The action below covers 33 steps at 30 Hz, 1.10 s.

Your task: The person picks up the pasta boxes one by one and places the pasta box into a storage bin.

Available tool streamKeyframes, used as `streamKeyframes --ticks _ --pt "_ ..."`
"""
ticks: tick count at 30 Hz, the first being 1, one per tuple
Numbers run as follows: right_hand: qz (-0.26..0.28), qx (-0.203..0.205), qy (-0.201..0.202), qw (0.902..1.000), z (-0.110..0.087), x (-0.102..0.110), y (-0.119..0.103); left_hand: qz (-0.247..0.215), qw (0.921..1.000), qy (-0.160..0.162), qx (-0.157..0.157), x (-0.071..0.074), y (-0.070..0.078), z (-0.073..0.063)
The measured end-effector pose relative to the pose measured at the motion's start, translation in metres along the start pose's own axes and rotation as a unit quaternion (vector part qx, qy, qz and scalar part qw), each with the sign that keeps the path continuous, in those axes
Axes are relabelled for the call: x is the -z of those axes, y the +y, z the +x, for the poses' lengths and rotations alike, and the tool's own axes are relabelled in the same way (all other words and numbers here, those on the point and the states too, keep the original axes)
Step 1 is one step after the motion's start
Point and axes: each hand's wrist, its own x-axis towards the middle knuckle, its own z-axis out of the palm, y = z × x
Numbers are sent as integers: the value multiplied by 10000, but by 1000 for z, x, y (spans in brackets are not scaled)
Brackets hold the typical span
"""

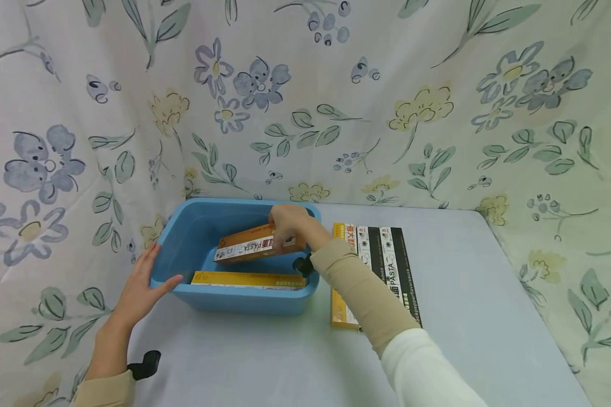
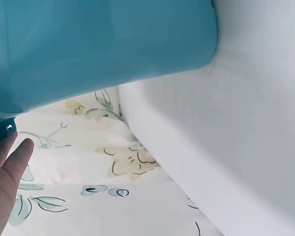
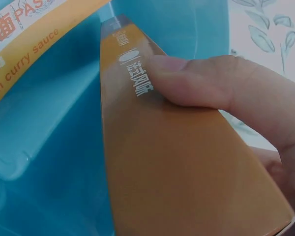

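My right hand (image 1: 288, 222) reaches into a blue plastic bin (image 1: 249, 302) and grips a brown-orange pasta box (image 1: 244, 244). In the right wrist view the thumb presses on the broad side of this pasta box (image 3: 152, 157); the other fingers are mostly hidden behind it. The box is tilted inside the bin. A yellow pasta box (image 1: 249, 279) stands along the bin's near wall, and the right wrist view shows "curry sauce" printed on it. My left hand (image 1: 141, 288) touches the bin's left rim with fairly straight fingers, its thumb spread toward the near corner.
Right of the bin, several yellow and black pasta boxes (image 1: 398, 265) lie side by side on the white table (image 1: 468, 294), partly covered by my right forearm. A floral curtain (image 1: 336, 113) hangs behind the table and along its sides.
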Motion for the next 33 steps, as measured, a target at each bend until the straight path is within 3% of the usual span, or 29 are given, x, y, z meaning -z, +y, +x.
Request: streamKeyframes --ticks 17,33 --pt "-309 -94 -326 9989 22 -20 -23 1 10000 44 -17 2 -3 -2" --pt "-834 -20 -572 9949 21 -29 -32 13 10000 3 -42 1 -3 0"
